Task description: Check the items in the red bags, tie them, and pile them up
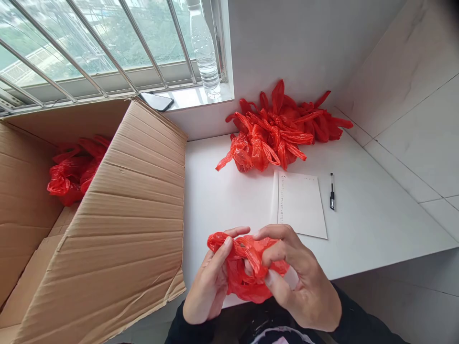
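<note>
Between my two hands is a red plastic bag [251,282], bunched and twisted along its top, near the table's front edge. My left hand [215,277] pinches one end of the twisted part with the thumb on top. The fingers of my right hand [301,277] close on the other end, thumb and forefinger gripping the plastic. What the bag holds, if anything, cannot be made out. Behind my hands lies a notepad [301,205], and a black pen [332,192] rests to its right.
A pile of knotted red bags [276,134] lies against the wall at the back of the white table [222,200]. To the left stands an open cardboard box [132,191] with more red bags [71,174] inside. A water bottle [206,57] and a phone [157,101] are on the windowsill.
</note>
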Demonstrator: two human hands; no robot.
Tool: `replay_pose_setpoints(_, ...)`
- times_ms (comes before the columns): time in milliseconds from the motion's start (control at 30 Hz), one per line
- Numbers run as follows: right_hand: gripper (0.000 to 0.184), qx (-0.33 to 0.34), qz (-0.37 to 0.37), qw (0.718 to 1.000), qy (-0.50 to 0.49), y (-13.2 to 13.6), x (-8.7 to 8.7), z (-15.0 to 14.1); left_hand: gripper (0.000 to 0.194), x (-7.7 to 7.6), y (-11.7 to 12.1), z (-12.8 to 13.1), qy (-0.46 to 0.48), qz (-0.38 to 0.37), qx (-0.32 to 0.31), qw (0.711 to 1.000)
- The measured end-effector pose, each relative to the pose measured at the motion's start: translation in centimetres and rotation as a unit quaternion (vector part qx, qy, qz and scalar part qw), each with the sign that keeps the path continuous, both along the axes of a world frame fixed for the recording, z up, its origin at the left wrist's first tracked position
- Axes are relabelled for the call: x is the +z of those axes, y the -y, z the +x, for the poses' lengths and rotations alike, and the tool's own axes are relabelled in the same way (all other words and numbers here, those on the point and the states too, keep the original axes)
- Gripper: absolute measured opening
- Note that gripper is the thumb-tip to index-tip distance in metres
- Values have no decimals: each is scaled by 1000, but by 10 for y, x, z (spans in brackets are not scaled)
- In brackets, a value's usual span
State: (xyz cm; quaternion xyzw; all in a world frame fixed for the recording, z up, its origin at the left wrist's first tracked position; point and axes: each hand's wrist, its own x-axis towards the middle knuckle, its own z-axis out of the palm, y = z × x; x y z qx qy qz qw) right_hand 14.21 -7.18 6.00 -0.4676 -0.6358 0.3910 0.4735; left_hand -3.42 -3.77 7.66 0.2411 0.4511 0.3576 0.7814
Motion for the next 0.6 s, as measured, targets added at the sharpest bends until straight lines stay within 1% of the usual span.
replay_pose_setpoints(67,22,20,21,999,22,1,-2,-1,27,1,0,2,4,14,1,1000)
replay_pose_setpoints(133,16,25,25,999,28,0,-3,-2,23,0,0,2,-5,38,-9,999)
replay_pose_setpoints(300,11,9,5,999,47,-3,-3,-4,20,-7,-4,-5,-12,88,-41,995)
replay_pose_setpoints(367,14,5,-3,999,36,-5,-4,-3,20,-10,-6,-10,-18,111,-66,991)
replay_pose_setpoints(500,24,25,-49,998,30,-11,-7,-1,19,-14,-7,-18,-58,175,-122,975)
replay_pose_setpoints(600,22,28,-99,994,45,-16,-7,0,17,-15,-4,-18,-90,215,-116,966)
